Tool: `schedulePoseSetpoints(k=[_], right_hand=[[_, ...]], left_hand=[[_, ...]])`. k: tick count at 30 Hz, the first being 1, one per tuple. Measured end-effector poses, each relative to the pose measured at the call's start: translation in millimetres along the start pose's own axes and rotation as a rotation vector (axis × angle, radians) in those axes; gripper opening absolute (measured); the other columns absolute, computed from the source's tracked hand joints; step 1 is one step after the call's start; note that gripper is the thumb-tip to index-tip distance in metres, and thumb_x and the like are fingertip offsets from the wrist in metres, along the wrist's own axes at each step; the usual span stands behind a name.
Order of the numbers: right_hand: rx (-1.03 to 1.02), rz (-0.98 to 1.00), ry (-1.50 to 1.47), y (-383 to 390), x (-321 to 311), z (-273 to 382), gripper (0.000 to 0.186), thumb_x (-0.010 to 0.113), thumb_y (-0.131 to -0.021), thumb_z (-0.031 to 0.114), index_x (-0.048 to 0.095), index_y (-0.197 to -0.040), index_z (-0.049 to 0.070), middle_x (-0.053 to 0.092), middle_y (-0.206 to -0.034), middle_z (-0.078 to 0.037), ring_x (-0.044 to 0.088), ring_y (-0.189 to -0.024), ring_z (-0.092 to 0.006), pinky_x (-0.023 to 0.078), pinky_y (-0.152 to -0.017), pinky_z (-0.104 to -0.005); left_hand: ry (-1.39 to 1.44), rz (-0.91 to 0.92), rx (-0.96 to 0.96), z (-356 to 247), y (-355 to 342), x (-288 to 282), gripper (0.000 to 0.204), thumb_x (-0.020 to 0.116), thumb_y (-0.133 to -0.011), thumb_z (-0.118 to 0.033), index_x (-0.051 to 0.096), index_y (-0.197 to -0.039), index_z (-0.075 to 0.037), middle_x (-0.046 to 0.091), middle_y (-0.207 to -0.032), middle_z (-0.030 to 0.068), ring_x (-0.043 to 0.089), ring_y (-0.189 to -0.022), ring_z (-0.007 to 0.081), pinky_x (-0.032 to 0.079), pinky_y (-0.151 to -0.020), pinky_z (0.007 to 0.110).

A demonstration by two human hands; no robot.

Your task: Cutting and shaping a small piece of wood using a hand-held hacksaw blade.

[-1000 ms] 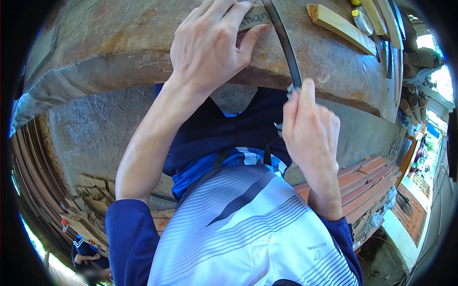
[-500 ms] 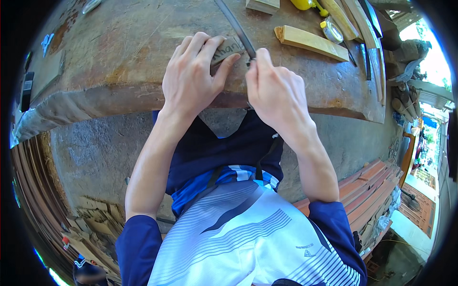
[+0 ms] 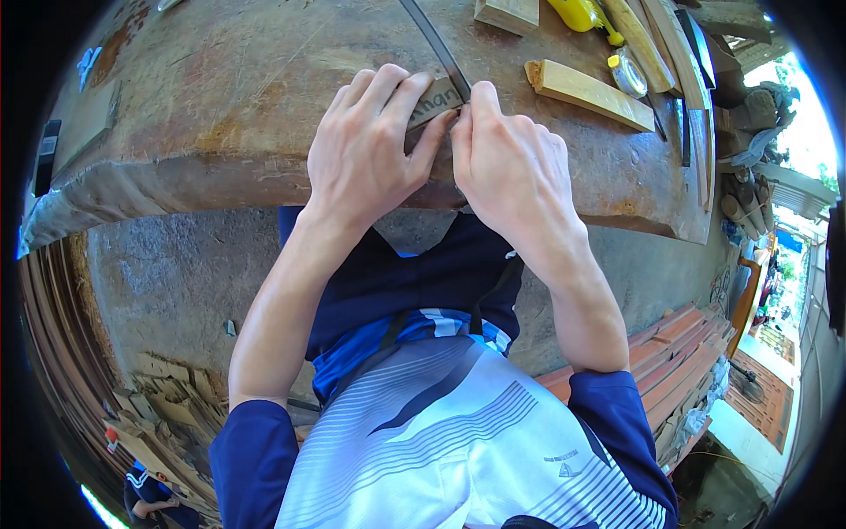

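My left hand (image 3: pixel 370 141) presses a small wooden block (image 3: pixel 436 100) with handwriting on it onto the worn workbench (image 3: pixel 229 79), fingers curled over it and thumb along the near side. My right hand (image 3: pixel 511 167) is closed round the near end of a long, narrow dark metal blade (image 3: pixel 430 40), like a saw blade, which runs up past the block's right end; the grip end is hidden under my fingers. The two hands nearly touch near the bench's front edge.
Right on the bench are a wood block (image 3: pixel 506 14), a batten (image 3: pixel 590 93), a yellow bottle (image 3: pixel 577 12), a tape measure (image 3: pixel 626 72) and several strips (image 3: pixel 692 70). Planks (image 3: pixel 670 353) lie below right, more timber (image 3: pixel 53 326) at left. A person (image 3: pixel 154 498) is at the lower left.
My right hand with the blade has moved forward and left, up beside my left hand and the block. The view has shifted, showing more of the bench's far part.
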State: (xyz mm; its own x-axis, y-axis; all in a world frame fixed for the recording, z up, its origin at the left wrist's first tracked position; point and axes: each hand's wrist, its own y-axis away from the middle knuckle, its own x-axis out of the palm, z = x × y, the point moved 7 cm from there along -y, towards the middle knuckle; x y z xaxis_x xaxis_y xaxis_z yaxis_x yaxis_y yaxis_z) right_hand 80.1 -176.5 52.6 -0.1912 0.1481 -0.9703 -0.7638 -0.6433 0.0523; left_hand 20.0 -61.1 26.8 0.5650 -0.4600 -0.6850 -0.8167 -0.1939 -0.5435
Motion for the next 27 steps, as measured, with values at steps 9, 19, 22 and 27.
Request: schedulePoseSetpoints(k=[9, 19, 22, 27], right_hand=[[-0.083, -0.009, 0.110, 1.9, -1.9, -0.5, 0.018, 0.055, -0.104, 0.018, 0.056, -0.102, 0.000, 0.072, -0.070, -0.024, 0.076, -0.067, -0.0393, 0.059, -0.061, -0.0514], [0.147, 0.019, -0.010, 179.1, -11.9, -64.5, 0.016, 0.058, -0.103, 0.013, 0.058, -0.111, -0.001, 0.062, -0.055, -0.011, 0.067, -0.049, -0.0333, 0.052, -0.048, -0.0441], [0.155, -0.103, -0.051, 177.7, -31.5, -73.9, 0.014, 0.057, -0.104, 0.012, 0.057, -0.111, 0.000, 0.062, -0.056, -0.012, 0.066, -0.050, -0.0352, 0.051, -0.047, -0.0446], [0.065, -0.140, -0.147, 66.9, -21.7, -40.9, 0.016, 0.053, -0.107, 0.019, 0.055, -0.106, 0.003, 0.066, -0.061, -0.020, 0.069, -0.058, -0.0420, 0.054, -0.056, -0.0544]], left_hand=[[-0.099, -0.036, 0.021, -3.5, 0.1, 0.4, 0.031, 0.080, -0.091, -0.023, 0.073, -0.113, -0.003, 0.068, -0.100, 0.0097, 0.065, -0.099, 0.0316, 0.052, -0.090, 0.042], [-0.095, -0.104, 0.001, 3.8, -1.8, 0.9, 0.033, 0.081, -0.093, -0.028, 0.075, -0.114, -0.003, 0.070, -0.103, 0.0102, 0.065, -0.101, 0.0319, 0.052, -0.093, 0.042], [-0.036, -0.074, 0.017, 0.7, -2.7, -1.0, 0.034, 0.081, -0.093, -0.029, 0.075, -0.115, -0.003, 0.072, -0.106, 0.0105, 0.066, -0.104, 0.0324, 0.052, -0.095, 0.043], [0.002, -0.045, -0.021, 5.5, -0.3, -6.0, 0.035, 0.082, -0.092, -0.029, 0.075, -0.116, -0.004, 0.075, -0.110, 0.0108, 0.068, -0.106, 0.0326, 0.052, -0.096, 0.042]])
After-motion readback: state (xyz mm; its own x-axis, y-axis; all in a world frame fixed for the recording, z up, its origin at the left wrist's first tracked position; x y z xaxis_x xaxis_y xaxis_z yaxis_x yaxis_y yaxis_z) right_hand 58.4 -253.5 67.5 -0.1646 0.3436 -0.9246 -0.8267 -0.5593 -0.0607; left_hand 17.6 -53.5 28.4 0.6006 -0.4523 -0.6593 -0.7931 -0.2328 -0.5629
